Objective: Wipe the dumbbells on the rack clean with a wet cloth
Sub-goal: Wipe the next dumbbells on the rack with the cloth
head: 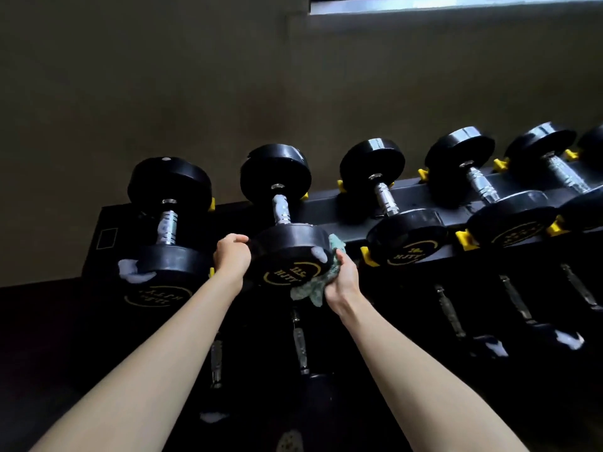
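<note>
While the left hand (232, 254) steadies the 2nd dumbbell (287, 246) from the left on the rack's (326, 207) top tier, fingers (239, 239) curled on its near head's left rim, the right hand (342, 282) grips the green cloth (313, 290) against the right rim. Step: wiping this head. Foam (319, 254) sits beside the cloth; next prob. sweep it off, then the handle, w/o rolling the dumbbell out.

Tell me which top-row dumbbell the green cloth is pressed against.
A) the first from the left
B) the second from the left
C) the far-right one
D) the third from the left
B: the right hand holds the green cloth against the near end of the second dumbbell from the left, while the left hand grips that end's other side.
</note>
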